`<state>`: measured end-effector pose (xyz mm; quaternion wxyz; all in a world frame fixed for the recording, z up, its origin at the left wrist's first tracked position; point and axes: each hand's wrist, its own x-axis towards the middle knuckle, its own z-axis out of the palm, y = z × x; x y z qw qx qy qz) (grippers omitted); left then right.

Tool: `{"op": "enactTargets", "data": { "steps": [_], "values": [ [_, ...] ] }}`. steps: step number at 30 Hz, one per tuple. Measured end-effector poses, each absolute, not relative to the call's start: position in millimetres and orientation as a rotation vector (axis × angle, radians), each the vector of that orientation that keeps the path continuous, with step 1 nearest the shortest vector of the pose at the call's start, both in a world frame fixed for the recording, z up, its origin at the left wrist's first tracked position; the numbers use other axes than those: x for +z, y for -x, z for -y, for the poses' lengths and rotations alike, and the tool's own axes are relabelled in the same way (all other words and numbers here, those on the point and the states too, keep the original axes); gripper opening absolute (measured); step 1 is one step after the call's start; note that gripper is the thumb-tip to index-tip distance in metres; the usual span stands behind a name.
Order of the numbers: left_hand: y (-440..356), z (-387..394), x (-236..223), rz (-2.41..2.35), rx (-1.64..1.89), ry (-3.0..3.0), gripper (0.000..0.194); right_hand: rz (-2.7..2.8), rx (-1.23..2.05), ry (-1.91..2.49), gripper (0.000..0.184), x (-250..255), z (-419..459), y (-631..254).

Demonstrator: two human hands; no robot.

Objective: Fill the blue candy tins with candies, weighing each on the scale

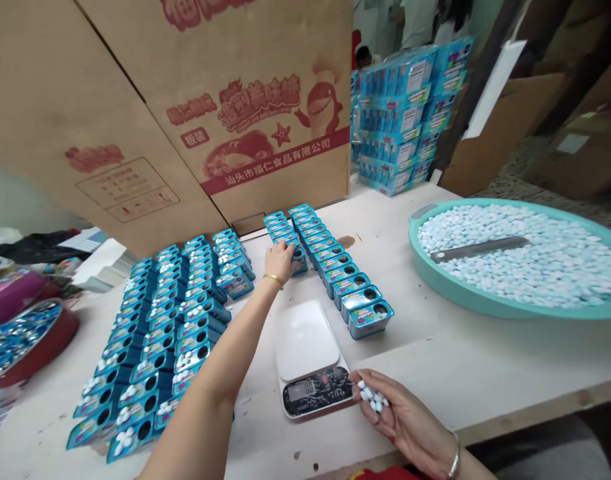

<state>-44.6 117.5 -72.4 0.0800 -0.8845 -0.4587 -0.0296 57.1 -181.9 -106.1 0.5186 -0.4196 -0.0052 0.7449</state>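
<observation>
Your right hand (402,417) is palm up near the table's front edge, loosely cupped and partly open, with small white candies (373,398) lying in the curled fingers. Its fingertips are just beside the display end of the white scale (308,347), whose plate is bare. The wooden table edge (545,410) runs beneath that wrist, and to its right a wide bare stretch of table (425,360) reaches up to the turquoise basin (435,287) of candies.

Your left hand (280,259) reaches past the scale, fingers bent down onto the short row of blue tins (299,264) — whether they pinch one, you can't tell from here. The long row of tins (358,287) stands close on its right, round openings showing. A narrow gap leads from your left wrist to the block of tins (155,327) on the left, many with candies on top; your forearm crosses over its near corner. Behind stands the cardboard carton (265,180).
</observation>
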Motion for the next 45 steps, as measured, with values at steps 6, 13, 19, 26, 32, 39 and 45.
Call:
{"op": "enactTargets", "data": {
  "steps": [6,13,19,26,32,39,45],
  "values": [
    [88,-102,-57,1.475,-0.097,2.457,0.042,-0.092,1.795,1.090,0.028,-109,188,-58],
    [167,-100,-50,1.656,0.198,2.230,0.021,-0.027,1.839,1.045,0.021,-109,188,-47],
    [158,-61,-26,1.458,0.271,2.416,0.022,0.050,1.833,1.006,0.022,-106,196,-49],
    [99,31,9,1.119,0.405,2.787,0.020,0.093,1.831,1.031,0.019,-107,207,-59],
    [74,46,-10,1.058,0.396,2.853,0.024,0.074,1.825,1.035,0.016,-102,214,-60],
    [120,57,-8,1.275,-0.307,2.964,0.032,0.064,1.818,1.053,0.015,-102,221,-67],
    [180,97,-54,1.725,-0.815,2.914,0.019,0.111,1.809,1.170,0.014,-104,219,-68]
  ]
}}
